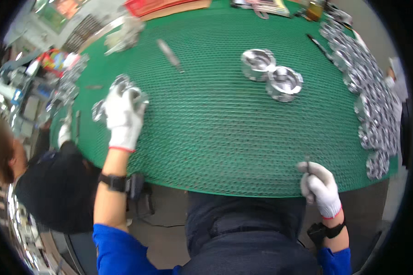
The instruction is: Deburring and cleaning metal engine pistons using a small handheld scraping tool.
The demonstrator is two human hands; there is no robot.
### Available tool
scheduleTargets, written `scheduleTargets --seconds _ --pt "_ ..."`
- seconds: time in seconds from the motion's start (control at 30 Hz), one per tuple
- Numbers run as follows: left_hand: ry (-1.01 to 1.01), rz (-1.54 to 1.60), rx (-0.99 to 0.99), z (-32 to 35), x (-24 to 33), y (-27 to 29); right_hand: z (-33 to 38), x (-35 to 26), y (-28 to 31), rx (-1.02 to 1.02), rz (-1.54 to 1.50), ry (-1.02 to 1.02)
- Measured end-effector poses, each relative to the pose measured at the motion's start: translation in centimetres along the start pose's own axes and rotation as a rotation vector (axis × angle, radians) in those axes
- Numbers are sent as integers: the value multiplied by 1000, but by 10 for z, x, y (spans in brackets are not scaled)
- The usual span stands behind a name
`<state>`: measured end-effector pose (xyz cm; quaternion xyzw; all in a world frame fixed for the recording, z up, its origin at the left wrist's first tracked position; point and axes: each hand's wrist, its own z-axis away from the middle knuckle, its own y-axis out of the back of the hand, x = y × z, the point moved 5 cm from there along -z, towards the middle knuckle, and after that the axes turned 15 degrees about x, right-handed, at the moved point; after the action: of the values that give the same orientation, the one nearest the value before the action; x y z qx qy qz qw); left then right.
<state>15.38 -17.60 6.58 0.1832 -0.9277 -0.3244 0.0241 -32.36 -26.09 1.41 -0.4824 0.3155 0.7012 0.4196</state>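
Observation:
My left hand [124, 114], in a white glove with a red cuff edge, is closed round a shiny round metal part [140, 97] at the left of the green mat. More shiny metal [97, 111] lies beside and behind those fingers; motion blurs how many pieces there are. My right hand [321, 185], gloved the same way, is at the mat's near edge on the right. Its fingers pinch a thin dark pointed tool [308, 161], mostly hidden by the glove. Two hollow cylindrical metal parts [284, 84] stand touching each other beyond the middle of the mat.
Many similar metal parts [371, 98] line the right edge of the green mat [215, 137]. A grey blade-like tool [170, 56], a black pen-like tool [319, 47] and a crumpled whitish cloth [126, 34] lie farther back. A red tray [156, 5] is at the far edge. At left a co-worker [55, 183] sits close.

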Motion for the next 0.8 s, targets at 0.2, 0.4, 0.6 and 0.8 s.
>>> scheduleTargets --seconds 0.2,0.4,0.6,0.8 --pt "-396 509 -156 -50 183 -6 1 -7 -7 -17 27 -125" --pt "-484 553 -140 -62 262 -46 6 -9 -6 -32 29 -124" --pt "-378 721 -286 0 226 42 1 -4 -2 -21 61 -53" --pt "147 833 -349 78 175 90 -9 -28 -33 -88 412 101"
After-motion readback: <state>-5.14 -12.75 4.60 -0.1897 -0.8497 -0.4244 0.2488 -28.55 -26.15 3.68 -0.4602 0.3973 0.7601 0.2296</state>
